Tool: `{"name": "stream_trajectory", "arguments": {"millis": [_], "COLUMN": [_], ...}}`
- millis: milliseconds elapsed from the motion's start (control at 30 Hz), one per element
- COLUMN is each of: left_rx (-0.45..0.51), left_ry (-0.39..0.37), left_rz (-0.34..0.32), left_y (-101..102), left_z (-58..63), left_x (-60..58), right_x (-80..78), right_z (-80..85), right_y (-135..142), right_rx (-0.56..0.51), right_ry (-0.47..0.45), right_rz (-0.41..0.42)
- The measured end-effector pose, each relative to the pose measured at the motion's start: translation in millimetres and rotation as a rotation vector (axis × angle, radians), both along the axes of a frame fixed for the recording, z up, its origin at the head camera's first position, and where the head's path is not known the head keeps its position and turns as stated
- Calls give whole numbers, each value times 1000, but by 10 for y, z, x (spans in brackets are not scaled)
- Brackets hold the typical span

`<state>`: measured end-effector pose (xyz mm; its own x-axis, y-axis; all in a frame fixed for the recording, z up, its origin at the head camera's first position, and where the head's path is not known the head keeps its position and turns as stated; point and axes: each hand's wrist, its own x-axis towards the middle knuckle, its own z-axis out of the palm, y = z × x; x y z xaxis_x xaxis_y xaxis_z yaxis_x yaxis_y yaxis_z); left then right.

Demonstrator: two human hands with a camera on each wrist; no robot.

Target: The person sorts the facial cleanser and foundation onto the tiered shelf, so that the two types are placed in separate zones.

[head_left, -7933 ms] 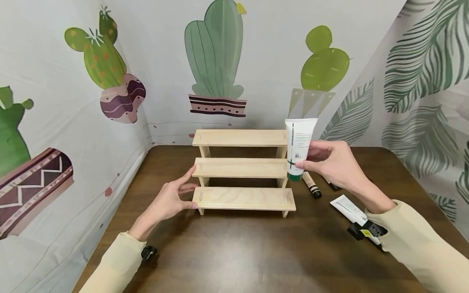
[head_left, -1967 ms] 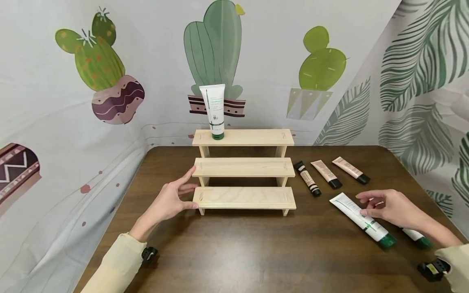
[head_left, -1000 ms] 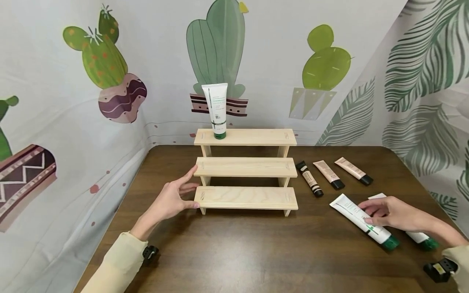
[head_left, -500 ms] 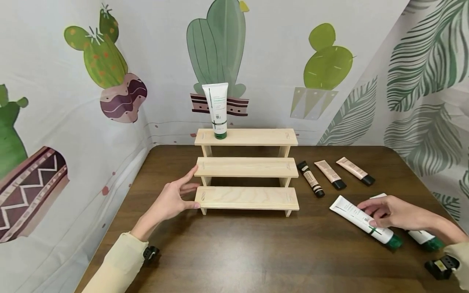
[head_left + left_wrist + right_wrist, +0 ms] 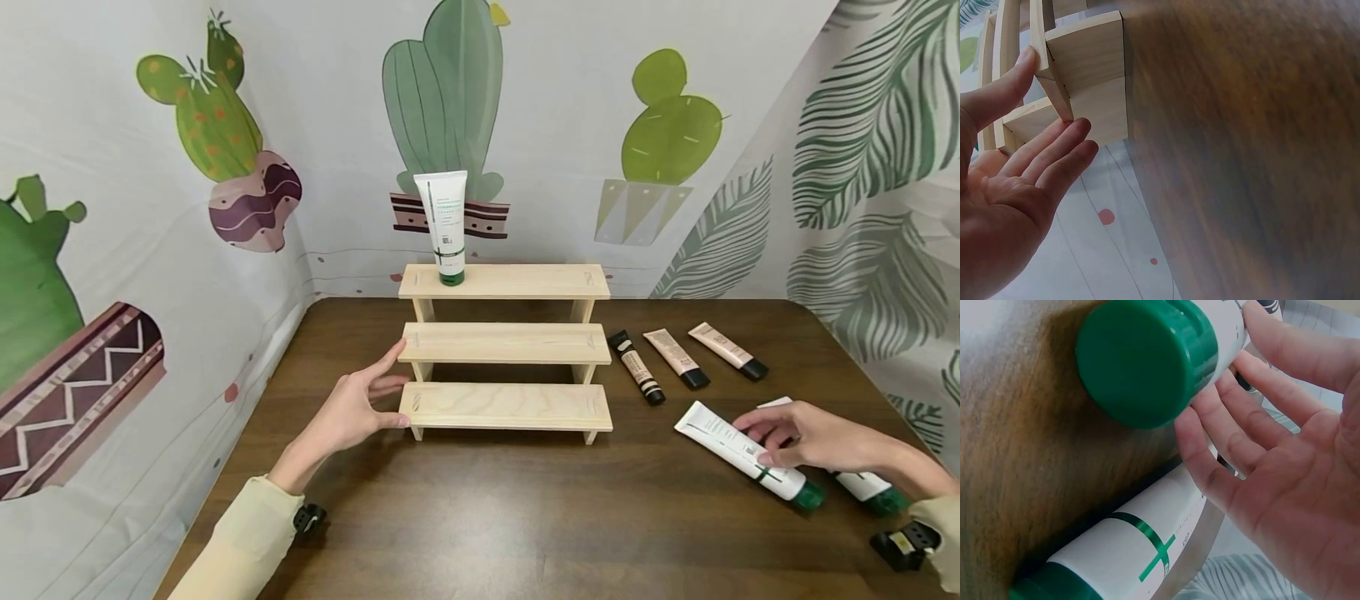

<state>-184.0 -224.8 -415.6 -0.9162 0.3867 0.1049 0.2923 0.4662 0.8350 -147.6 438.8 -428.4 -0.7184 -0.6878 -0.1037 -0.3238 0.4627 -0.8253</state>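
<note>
A three-tier wooden display rack (image 5: pixel 510 405) stands mid-table. At its left end my left hand (image 5: pixel 351 410) rests with fingers straight, thumb touching the bottom shelf's edge, index fingertip at the middle shelf; the left wrist view shows the fingertips (image 5: pixel 1079 130) against the wood. On the right, my right hand (image 5: pixel 817 437) pinches a white squeeze tube (image 5: pixel 723 435) with a green cap (image 5: pixel 1138 362), thumb on the near side and fingers on the far side. A similar white tube (image 5: pixel 862 483) lies behind that hand, partly hidden. Another white tube (image 5: pixel 447 218) stands cap-down on the top shelf's left part.
To the rack's right lie a beige-and-black striped tube (image 5: pixel 637 369) and two pinkish tubes with black caps, one nearer (image 5: pixel 675 357) and one farther right (image 5: pixel 726 348). A cactus-print cloth (image 5: pixel 558 108) hangs behind the brown table (image 5: pixel 480 517).
The white tube carried earlier by my right hand now stands on the top shelf. That hand has moved right and taken hold of another white tube, which has shifted slightly. My left hand stays put.
</note>
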Motion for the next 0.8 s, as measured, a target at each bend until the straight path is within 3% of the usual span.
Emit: {"name": "stream_trajectory", "arguments": {"millis": [267, 533, 800], "left_rx": [-11, -8, -3], "left_ry": [5, 4, 7], "left_rz": [2, 11, 0], "left_y": [2, -46, -4], "left_z": [10, -25, -22], "left_x": [-15, 21, -8], "right_x": [11, -25, 17], "right_z": [9, 61, 80], "right_y": [-19, -84, -94], "right_rx": [34, 173, 147], "right_ry": [-35, -40, -72], "right_rz": [-8, -34, 11]}}
